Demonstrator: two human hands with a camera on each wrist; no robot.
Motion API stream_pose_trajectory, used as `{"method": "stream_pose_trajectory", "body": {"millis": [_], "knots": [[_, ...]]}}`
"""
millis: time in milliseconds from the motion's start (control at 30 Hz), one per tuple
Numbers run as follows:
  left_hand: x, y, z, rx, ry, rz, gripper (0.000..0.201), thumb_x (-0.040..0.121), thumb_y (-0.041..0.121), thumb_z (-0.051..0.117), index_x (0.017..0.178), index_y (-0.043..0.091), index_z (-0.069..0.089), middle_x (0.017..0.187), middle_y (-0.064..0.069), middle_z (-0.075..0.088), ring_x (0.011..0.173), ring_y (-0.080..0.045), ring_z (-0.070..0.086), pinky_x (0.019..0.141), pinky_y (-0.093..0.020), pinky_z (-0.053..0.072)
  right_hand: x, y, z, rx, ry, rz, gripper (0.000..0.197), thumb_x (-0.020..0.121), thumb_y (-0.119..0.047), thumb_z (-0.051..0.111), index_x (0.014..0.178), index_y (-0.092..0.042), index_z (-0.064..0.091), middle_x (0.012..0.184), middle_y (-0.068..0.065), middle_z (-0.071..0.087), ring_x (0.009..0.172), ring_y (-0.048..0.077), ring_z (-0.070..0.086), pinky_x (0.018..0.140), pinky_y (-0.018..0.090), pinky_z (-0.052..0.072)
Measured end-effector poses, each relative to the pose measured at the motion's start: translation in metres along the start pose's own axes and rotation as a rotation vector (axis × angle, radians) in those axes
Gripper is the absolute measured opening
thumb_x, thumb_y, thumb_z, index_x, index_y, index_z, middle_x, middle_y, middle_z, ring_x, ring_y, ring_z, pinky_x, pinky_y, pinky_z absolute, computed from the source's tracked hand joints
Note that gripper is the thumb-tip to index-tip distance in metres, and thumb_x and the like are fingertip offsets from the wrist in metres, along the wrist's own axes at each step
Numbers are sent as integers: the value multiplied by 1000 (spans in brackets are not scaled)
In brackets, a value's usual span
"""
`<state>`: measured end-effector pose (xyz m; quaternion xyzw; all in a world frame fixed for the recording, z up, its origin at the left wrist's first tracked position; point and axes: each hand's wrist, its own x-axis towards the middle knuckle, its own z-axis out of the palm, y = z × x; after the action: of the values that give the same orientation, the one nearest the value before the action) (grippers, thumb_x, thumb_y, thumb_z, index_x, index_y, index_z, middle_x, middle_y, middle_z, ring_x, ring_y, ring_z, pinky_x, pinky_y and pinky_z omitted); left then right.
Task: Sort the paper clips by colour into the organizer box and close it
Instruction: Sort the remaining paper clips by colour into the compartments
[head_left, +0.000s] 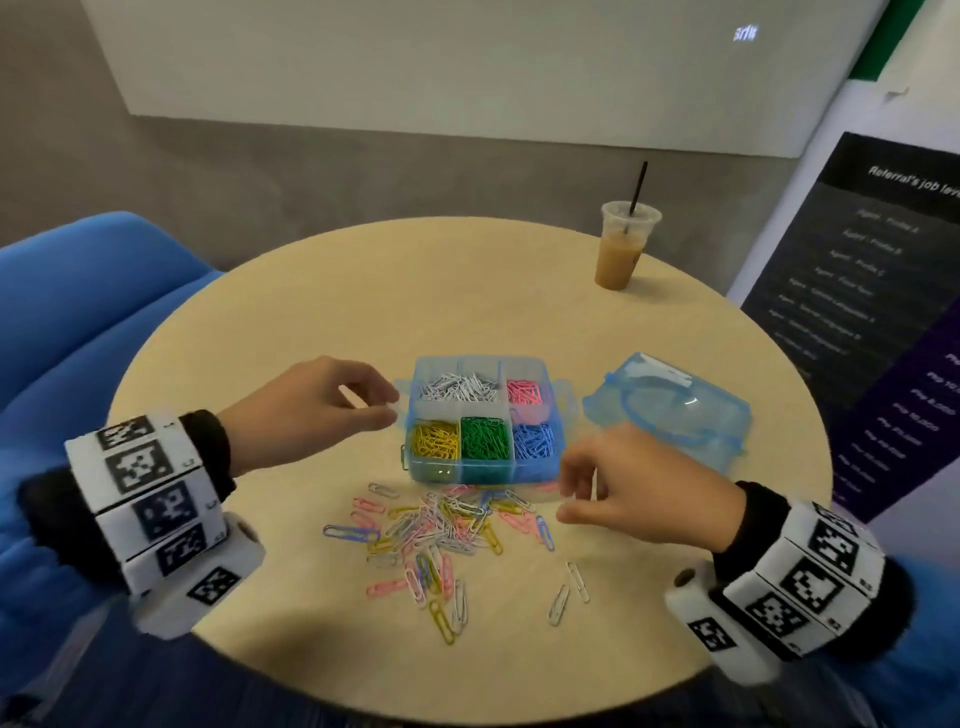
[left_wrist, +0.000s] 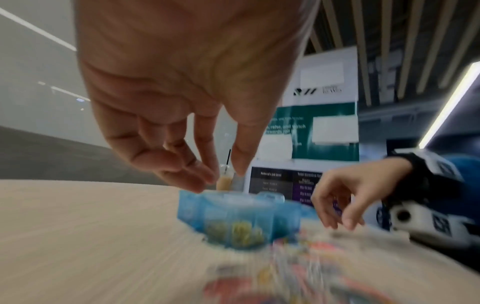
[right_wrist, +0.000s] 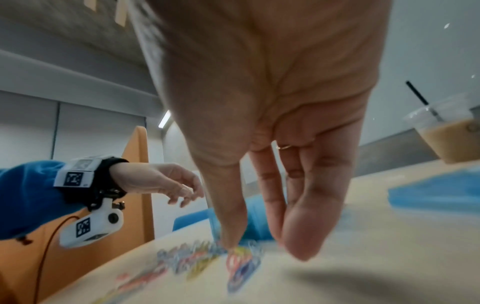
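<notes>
On a round wooden table (head_left: 311, 322) stands a translucent blue organizer box (head_left: 485, 470), open, its six compartments in two rows: white clips (head_left: 457, 387) fill the far left and far middle cells, pink clips (head_left: 523, 392) the far right one, and the near row holds yellow clips (head_left: 435, 440), green clips (head_left: 484, 438) and blue clips (head_left: 535, 440) from left to right. The box's lid (head_left: 670, 410) lies apart on the table just to the right of it, its handle showing. Just near of the box lies a loose pile of mixed paper clips (head_left: 441, 530) in pink, white, yellow and blue, with two white ones (head_left: 569, 592) strayed off to the right. The left hand (head_left: 306, 410) hovers at the left edge of the box, fingers loosely curled and slightly apart, thumb and forefinger close to each other; whether they hold a clip cannot be told. The right hand (head_left: 639, 493) hangs over the right end of the pile, near the box's near-right corner, fingers pointing down and relaxed, thumb tip down among the clips in the right wrist view, though motion blur hides whether it grips one. Far right on the table stands a plastic cup of iced coffee (head_left: 621, 249) with a black straw. A blue chair (head_left: 78, 291) sits to the left, and a dark poster (head_left: 852, 291) stands to the right.
</notes>
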<state>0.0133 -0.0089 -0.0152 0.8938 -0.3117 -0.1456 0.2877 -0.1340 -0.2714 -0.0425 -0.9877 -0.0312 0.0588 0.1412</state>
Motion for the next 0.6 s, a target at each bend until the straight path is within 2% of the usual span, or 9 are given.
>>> {"method": "stream_pose_trajectory", "body": {"millis": [100,167,267,333,433,500,533,600], "knots": [[-19,-21,6,114,-19,22,9,86,35,69,94,37,66,89,16,66,73,-3,63,63,-15,47,0,1,15,52,-22,62,26,77,-40,77,81,-17,66,76,-5,67,65,7,58,62,23,46],[-29,-27,13,145,-69,84,10,85,32,71,92,37,66,87,16,65,75,-2,63,63,-15,47,4,-1,21,63,-37,75,29,74,-41,79,77,-15,66,71,-5,65,64,9,58,64,29,49],[-38,-27,28,203,-192,212,16,85,35,72,99,38,66,96,19,62,84,-2,61,68,-16,48,9,-6,23,64,-81,69,30,72,-40,80,71,-18,60,65,-9,57,60,6,52,63,29,47],[-42,-22,37,235,-216,292,17,85,39,71,101,40,65,100,24,59,87,1,59,71,-18,48,9,-10,19,54,-105,66,32,73,-44,79,72,-20,58,67,-9,57,65,11,55,65,31,49],[-50,-11,49,183,-249,430,16,87,44,66,103,41,65,103,27,55,90,4,55,67,-7,38,1,-14,11,16,-155,77,35,72,-49,78,75,-19,58,70,-9,57,71,14,57,67,32,48],[-52,-3,59,211,-308,536,17,90,45,62,107,42,62,108,27,51,96,9,49,73,-4,34,-7,-18,9,-20,-222,98,41,68,-53,80,78,-20,57,74,-8,57,73,15,57,68,32,49],[-51,-1,64,245,-325,589,18,92,45,61,109,42,61,110,25,50,99,10,46,75,-5,34,-11,-21,9,-40,-251,117,46,65,-55,80,81,-19,56,77,-7,57,77,16,58,71,34,50],[-49,3,73,353,-321,687,19,92,45,59,111,42,59,112,22,51,103,6,44,76,-15,41,-17,-28,13,-87,-275,150,55,62,-60,79,87,-17,55,84,-3,57,82,19,56,73,36,50]]}}
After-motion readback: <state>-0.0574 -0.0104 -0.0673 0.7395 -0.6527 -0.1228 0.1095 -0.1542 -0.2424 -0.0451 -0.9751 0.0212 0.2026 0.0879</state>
